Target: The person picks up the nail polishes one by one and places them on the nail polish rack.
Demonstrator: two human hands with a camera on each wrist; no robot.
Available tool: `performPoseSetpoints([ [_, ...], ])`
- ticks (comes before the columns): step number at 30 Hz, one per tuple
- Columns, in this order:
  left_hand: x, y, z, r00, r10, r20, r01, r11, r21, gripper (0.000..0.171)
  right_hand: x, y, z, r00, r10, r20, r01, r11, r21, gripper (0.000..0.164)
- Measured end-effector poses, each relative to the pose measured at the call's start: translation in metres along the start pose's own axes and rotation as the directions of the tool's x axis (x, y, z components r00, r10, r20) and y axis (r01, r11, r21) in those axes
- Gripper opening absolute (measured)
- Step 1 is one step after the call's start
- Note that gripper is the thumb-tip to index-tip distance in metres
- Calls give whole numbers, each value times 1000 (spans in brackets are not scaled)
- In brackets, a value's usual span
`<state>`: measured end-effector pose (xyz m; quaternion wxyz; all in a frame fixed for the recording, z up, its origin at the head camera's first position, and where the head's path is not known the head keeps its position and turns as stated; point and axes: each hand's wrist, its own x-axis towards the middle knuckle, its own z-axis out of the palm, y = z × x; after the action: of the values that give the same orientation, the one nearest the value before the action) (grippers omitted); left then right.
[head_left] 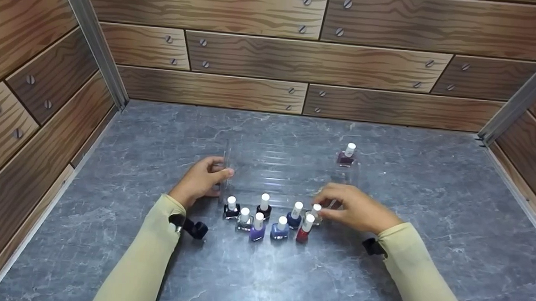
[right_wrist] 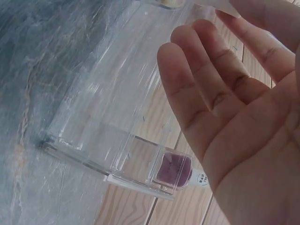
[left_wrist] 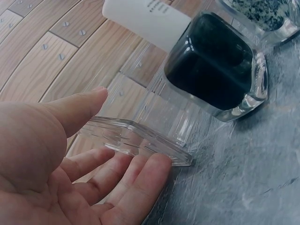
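My left hand point(head_left: 203, 177) holds the left end panel of a clear stepped display rack point(left_wrist: 136, 133), thumb on one side and fingers on the other. With thumb and index finger, my right hand point(head_left: 355, 207) pinches the white cap of a clear nail polish bottle point(head_left: 316, 215) at the rack's front right. Close by stand a red bottle point(head_left: 303, 234) and a navy bottle point(head_left: 294, 219). A black bottle point(left_wrist: 211, 65) is nearest the left hand. At the rack's rear right end, a maroon bottle point(head_left: 346, 157) stands upright; the right wrist view shows it through the plastic.
Along the rack's front are also a glitter bottle point(head_left: 244, 222), a purple bottle point(head_left: 257, 232), a periwinkle bottle point(head_left: 280, 231) and a dark bottle point(head_left: 264, 210). Wood-patterned walls point(head_left: 246, 56) border the grey marbled table point(head_left: 260, 280) at the back and sides.
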<state>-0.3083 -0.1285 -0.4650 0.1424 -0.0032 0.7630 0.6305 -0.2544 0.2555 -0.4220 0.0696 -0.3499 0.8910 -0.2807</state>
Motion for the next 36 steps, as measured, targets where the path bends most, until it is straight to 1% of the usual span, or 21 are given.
performPoseSetpoints([
  [2, 0, 0, 0, 1000, 3, -2, -3, 1000, -2, 64, -1, 1, 0, 1000, 5, 11, -5, 1000, -1, 20],
  [7, 1, 0, 1, 1000, 3, -10, -3, 1000, -11, 63, -1, 2, 0, 998, 46, 47, -48, 998, 44, 15],
  [9, 1, 0, 1, 1000, 3, -10, -3, 1000, -14, 63, -1, 3, 0, 996, 61, 58, -64, 996, 62, 15],
  [12, 1, 0, 0, 1000, 6, -10, -6, 1000, -14, 63, 0, 4, 1, 996, 65, 62, -69, 996, 58, 18],
  [16, 1, 0, 1, 1000, 6, -9, -6, 1000, -15, 64, 0, 5, 4, 997, 52, 59, -53, 998, 31, 20],
  [21, -1, 2, 1, 1000, 5, -4, -5, 1000, -13, 65, 1, 6, 6, 998, 20, 51, -20, 1000, -8, 19],
  [28, 0, 0, 0, 1000, -17, 1, 17, 1000, -20, 67, 0, 10, 7, 999, -14, 39, 13, 999, 31, 12],
  [36, 2, 0, 1, 1000, -13, -9, 13, 1000, -10, 68, 0, 11, 6, 999, -21, 34, 21, 1000, 16, 12],
])
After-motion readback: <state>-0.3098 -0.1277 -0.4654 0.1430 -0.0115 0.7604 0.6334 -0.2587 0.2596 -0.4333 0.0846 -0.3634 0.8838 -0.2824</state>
